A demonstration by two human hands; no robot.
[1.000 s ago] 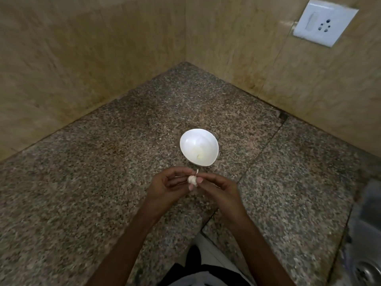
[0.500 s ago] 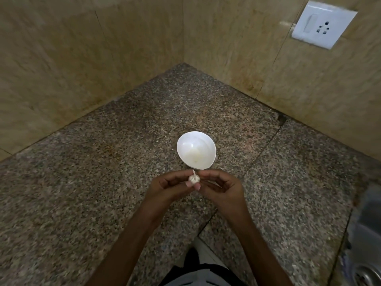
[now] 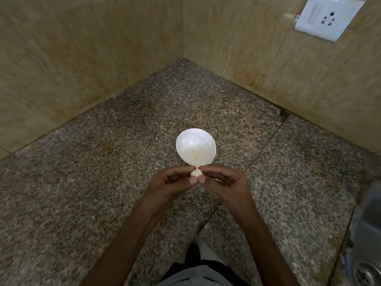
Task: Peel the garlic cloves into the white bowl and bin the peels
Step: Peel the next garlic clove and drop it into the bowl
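Note:
A small whitish garlic bulb [image 3: 196, 172], stem pointing up, is held between both hands just in front of the white bowl [image 3: 195, 148]. My left hand [image 3: 168, 185] pinches its left side with thumb and fingers. From the right, my right hand [image 3: 223, 183] pinches it the same way, both thumbs meeting under the bulb. The bowl stands on the speckled granite counter [image 3: 103, 193]; something pale lies at its bottom, too faint to name.
Beige tiled walls meet in a corner behind the bowl. A white switch and socket plate [image 3: 327, 16] hangs on the right wall. A steel sink with a drain [image 3: 369, 273] lies at the lower right edge.
The hands with the garlic have stayed close together and shifted slightly toward the bowl; the view has tipped so the bowl sits nearer the hands.

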